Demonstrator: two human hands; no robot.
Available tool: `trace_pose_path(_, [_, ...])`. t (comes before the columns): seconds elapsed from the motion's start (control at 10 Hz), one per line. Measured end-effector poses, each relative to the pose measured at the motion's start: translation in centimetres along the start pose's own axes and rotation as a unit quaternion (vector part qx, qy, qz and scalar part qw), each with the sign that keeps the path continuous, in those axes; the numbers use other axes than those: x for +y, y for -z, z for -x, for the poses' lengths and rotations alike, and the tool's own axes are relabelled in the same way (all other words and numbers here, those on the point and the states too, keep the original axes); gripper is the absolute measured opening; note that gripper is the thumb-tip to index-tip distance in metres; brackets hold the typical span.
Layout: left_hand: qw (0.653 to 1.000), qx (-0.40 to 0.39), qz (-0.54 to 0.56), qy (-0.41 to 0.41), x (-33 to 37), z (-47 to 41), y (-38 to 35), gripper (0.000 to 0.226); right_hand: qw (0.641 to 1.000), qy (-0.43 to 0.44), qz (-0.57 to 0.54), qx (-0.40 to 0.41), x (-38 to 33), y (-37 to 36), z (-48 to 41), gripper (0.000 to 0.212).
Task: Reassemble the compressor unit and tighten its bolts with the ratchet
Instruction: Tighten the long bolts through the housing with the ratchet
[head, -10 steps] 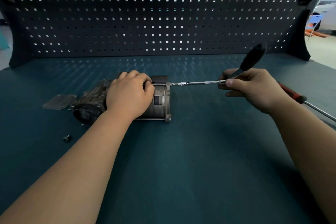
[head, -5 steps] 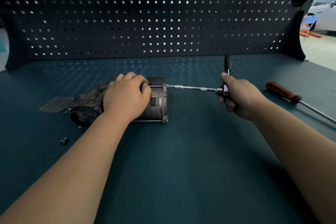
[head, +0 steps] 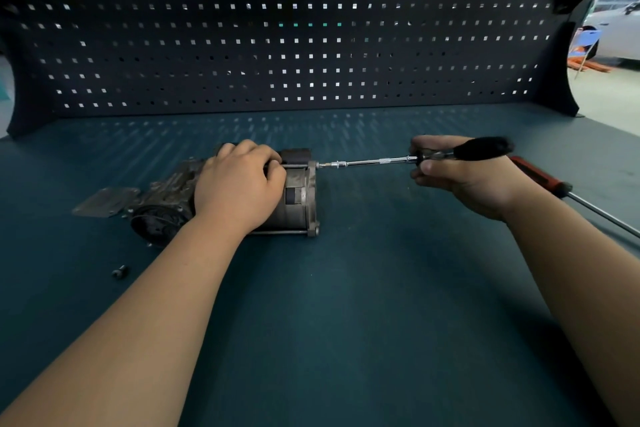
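A: Where is the compressor unit [head: 299, 199] found?
B: It is laid on its side on the teal bench [head: 346, 322], left of centre, its flanged end turned right.
A: How is it held?
B: It is covered from above by the left hand [head: 239, 184], fingers curled over the housing's far edge.
A: And the ratchet [head: 481, 149]?
B: Its head is gripped by the right hand [head: 460, 178], fingers wrapped closed round it. The black handle is pointed right; the extension bar [head: 374, 161] is run left to the flange's far corner.
A: What else is seen?
B: A flat plate [head: 104, 201] just left of the unit, a small metal part [head: 119, 271] nearer, and a red-handled screwdriver [head: 533, 175] at the right.
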State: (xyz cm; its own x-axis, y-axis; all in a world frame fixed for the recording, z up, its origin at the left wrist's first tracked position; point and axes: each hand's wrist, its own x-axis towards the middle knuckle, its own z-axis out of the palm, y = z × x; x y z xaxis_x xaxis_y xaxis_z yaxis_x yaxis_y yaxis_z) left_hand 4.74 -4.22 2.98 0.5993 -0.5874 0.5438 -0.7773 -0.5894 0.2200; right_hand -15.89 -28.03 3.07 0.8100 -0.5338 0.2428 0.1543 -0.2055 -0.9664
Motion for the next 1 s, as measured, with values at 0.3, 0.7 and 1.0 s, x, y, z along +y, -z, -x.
trace_pose_path(0.3, [1.000, 0.000, 0.000, 0.001, 0.0, 0.0, 0.0, 0.033, 0.995, 0.024, 0.062, 0.068, -0.7, -0.8, 0.0, 0.012])
trace_pose_path(0.7, [1.000, 0.004, 0.002, 0.002, 0.1, 0.0, 0.1, 0.032, 0.978, -0.166, 0.041, 0.121, -1.3, -3.1, 0.1, 0.045])
trace_pose_path(1.0, [1.000, 0.002, 0.003, 0.002, 0.1, 0.0, 0.1, 0.032, 0.993, 0.003, 0.115, 0.035, -0.7, -0.5, -0.2, 0.023])
